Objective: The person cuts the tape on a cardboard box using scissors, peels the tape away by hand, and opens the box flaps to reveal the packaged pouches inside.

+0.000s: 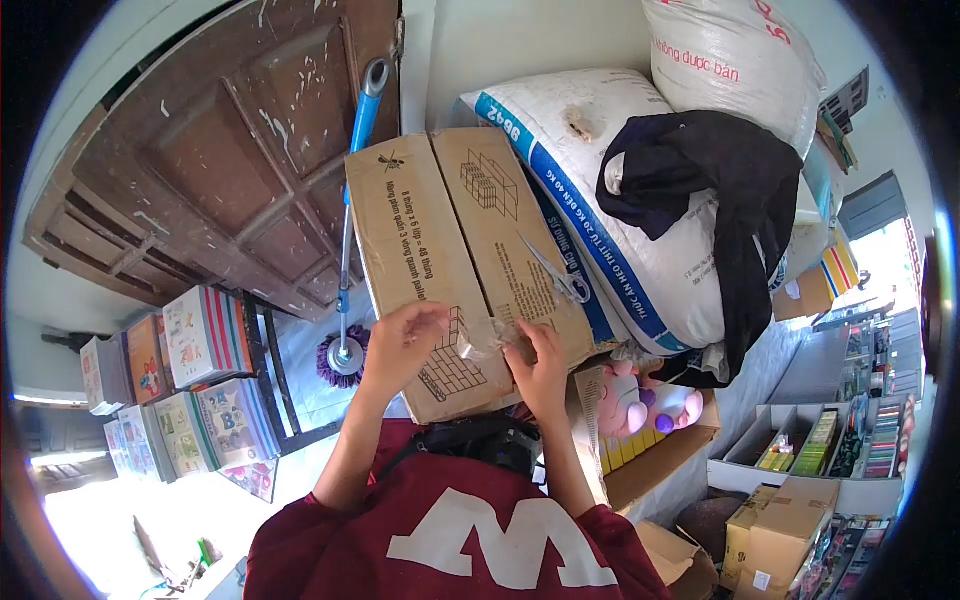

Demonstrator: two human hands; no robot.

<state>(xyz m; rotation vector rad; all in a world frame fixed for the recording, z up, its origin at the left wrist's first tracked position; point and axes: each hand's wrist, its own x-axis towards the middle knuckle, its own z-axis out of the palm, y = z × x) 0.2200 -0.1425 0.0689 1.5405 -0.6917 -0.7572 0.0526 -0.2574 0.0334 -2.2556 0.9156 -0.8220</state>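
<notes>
A large closed cardboard box (420, 240) lies in front of me, printed with text and drawings of stacked cartons. A crumpled piece of clear plastic (484, 338) is over its near part, between my hands. My right hand (537, 365) pinches the plastic's right side. On the left, my left hand (408, 340) has its fingers curled close to the plastic; whatever they hold is too small to make out. Scissors (562, 274) rest on the box's right side, beyond my right hand.
Big white sacks (620, 200) with a black garment (710, 180) on top stand right of the box. A mop (345, 300) leans left by the wooden door (230, 140). Book racks (205, 340) are at left. An open carton (660, 470) with plush toys sits at right.
</notes>
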